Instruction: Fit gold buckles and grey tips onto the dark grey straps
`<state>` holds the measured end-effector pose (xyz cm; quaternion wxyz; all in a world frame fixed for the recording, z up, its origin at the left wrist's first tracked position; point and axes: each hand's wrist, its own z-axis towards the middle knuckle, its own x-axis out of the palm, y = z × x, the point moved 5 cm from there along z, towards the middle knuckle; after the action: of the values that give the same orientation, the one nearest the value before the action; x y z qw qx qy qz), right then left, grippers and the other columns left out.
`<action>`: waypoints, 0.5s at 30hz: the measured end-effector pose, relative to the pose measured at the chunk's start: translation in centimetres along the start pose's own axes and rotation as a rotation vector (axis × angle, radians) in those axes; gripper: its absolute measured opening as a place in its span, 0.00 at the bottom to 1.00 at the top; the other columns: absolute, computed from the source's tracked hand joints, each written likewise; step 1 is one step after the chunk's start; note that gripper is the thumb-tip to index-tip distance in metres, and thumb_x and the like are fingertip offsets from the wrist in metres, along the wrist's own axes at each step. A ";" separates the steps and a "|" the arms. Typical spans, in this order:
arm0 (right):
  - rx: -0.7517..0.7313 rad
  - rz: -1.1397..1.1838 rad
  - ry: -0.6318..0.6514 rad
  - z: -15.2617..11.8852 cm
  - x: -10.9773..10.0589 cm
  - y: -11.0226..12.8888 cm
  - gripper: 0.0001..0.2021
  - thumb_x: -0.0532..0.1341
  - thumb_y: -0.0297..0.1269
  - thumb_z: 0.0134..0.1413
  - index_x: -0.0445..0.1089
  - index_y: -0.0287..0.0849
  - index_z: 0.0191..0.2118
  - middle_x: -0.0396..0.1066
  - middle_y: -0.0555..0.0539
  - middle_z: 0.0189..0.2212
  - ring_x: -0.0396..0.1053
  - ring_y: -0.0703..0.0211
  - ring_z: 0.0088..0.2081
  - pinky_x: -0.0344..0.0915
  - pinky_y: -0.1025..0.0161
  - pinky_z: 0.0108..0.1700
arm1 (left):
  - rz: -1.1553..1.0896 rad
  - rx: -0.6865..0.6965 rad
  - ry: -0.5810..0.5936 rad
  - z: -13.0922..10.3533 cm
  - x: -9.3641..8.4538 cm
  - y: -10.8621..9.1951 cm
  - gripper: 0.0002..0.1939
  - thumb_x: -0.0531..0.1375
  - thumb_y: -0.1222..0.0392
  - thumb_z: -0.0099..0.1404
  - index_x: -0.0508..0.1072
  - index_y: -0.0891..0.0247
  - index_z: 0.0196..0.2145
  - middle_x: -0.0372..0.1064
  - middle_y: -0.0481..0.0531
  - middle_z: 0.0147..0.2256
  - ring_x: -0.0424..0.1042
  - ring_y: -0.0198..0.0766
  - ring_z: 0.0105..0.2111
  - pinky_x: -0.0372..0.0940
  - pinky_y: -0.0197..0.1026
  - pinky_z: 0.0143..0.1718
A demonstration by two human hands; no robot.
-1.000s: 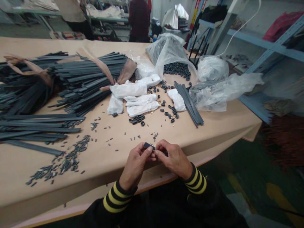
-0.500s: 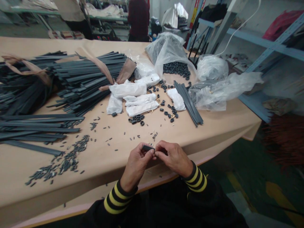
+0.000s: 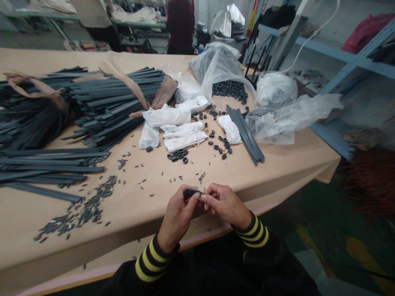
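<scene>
Near the front edge of the paper-covered table (image 3: 259, 172), my left hand (image 3: 179, 213) is closed on a dark strip piece (image 3: 190, 192). My right hand (image 3: 226, 204) pinches at the piece's right end, its fingertips touching those of my left hand. A tiny gold-coloured bit shows between the fingertips; its shape is too small to tell. Just beyond my hands lie a few small dark bits (image 3: 201, 177). Farther back are dark loops (image 3: 178, 155) and white wrapped packets (image 3: 185, 135). A short bundle of dark strips (image 3: 246, 135) rests to the right.
Large bundles of dark strips (image 3: 111, 102) and scattered small pieces (image 3: 89, 211) cover the left side. An open plastic bag of loops (image 3: 230, 89) stands at the back, beside clear bags (image 3: 276, 88). Blue shelving (image 3: 345, 55) is at the right; two people stand beyond the table.
My right fingers have shifted slightly at the end of the dark piece, and a gold-coloured bit now shows there. My left hand still holds the piece.
</scene>
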<state>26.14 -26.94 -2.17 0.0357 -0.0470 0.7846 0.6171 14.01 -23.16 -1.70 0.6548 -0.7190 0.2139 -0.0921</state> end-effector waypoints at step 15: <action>-0.119 -0.216 0.085 -0.6 -0.4 2.0 0.04 0.57 0.33 0.51 0.66 0.38 0.29 0.65 0.52 0.21 0.62 0.68 0.23 0.58 0.71 0.27 | -0.526 -0.228 0.407 -0.6 0.5 0.7 0.13 0.61 0.61 0.55 0.65 0.62 0.38 0.66 0.51 0.35 0.67 0.37 0.35 0.61 0.41 0.38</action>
<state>26.30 -27.08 -0.01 0.0657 -0.1595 0.7380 0.6524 14.06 -23.93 -2.36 0.4680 -0.7849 0.1565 -0.3747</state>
